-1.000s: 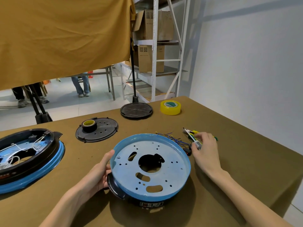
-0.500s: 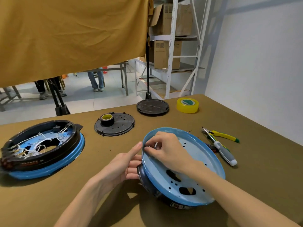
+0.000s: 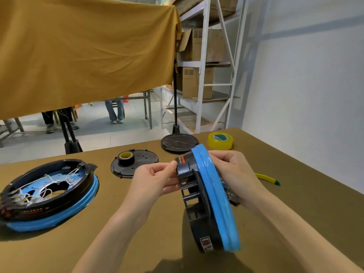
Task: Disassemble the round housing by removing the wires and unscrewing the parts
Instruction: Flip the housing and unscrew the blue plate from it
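A round housing [image 3: 208,209], black with a blue rim, stands on its edge on the brown table [image 3: 295,223], seen nearly side-on. My left hand [image 3: 155,182] grips its black upper left side, thumb on top. My right hand [image 3: 234,174] holds the blue rim from the right, fingers curled over the top edge. A few coloured wires show just below my right hand. A second round housing [image 3: 47,194] lies flat at the left, open side up, with white wires tangled inside.
A black perforated disc [image 3: 136,164] with a roll of black tape [image 3: 126,157] on it lies behind my left hand. A black round cover [image 3: 179,142] and a yellow tape roll [image 3: 220,140] sit at the far edge. A yellow tool handle [image 3: 267,178] lies right of my hand.
The housing was lying flat with its blue plate up; both hands have tipped it up onto its edge. My right hand left the tools and took the rim.
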Tool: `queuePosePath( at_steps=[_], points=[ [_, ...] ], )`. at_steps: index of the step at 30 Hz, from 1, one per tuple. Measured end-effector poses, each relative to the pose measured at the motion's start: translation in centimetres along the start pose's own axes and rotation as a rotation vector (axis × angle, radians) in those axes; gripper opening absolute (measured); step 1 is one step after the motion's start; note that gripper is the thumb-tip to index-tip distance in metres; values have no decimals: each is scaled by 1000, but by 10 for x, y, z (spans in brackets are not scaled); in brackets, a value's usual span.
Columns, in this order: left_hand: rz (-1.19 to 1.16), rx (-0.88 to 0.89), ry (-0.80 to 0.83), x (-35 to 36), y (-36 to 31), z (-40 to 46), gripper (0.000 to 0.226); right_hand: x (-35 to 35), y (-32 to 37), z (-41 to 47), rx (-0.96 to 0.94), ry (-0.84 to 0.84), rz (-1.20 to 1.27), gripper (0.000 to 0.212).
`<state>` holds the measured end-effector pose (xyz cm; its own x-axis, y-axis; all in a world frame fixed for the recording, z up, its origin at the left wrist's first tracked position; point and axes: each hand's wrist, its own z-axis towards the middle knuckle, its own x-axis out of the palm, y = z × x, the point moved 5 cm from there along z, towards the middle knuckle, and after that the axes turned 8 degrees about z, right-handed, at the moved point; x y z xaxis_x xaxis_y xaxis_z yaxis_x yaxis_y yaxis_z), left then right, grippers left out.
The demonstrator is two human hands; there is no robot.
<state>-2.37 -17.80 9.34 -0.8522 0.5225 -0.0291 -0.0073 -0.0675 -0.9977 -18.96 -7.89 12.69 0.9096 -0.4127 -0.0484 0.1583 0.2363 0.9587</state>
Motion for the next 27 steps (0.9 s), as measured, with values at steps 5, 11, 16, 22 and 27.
queuePosePath(
  at_steps=[5,11,16,22,27],
  points=[
    [156,169,-63,14,-21,-4,19,-13,3,-10,24,-4,63,16],
    [97,322,-205,27,-25,-16,22,-21,4,-15,-72,-163,-20,16],
    [-2,313,-41,36,-20,-20,27,-29,-1,-18,-62,-219,48,14],
    [83,378,80,39,-17,-20,30,-36,-4,-18,-130,-239,17,15],
    [75,421,96,41,-15,-21,38,-34,0,-12,-198,-183,-79,18]
  ],
)
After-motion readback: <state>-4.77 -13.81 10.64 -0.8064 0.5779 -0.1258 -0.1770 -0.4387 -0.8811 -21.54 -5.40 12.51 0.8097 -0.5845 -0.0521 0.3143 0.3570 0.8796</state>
